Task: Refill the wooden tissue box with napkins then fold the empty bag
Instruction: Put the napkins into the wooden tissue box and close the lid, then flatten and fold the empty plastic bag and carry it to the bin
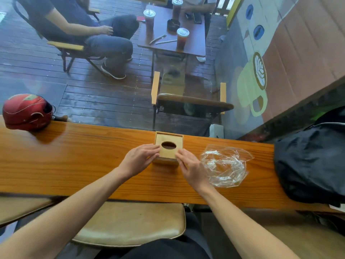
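— Where are we in the job?

— We judge we're closing up the wooden tissue box, which sits at the far edge of the wooden counter. Our left hand pinches the sliding lid at its near left corner, and our right hand rests its fingertips on the near right corner. Whether napkins are inside we cannot tell; the oval slot looks dark.

— And the bag?

— The clear plastic bag lies crumpled and seemingly empty just right of the box, untouched. Next we'd seat the lid fully, let go, then flatten that slippery film before folding it.
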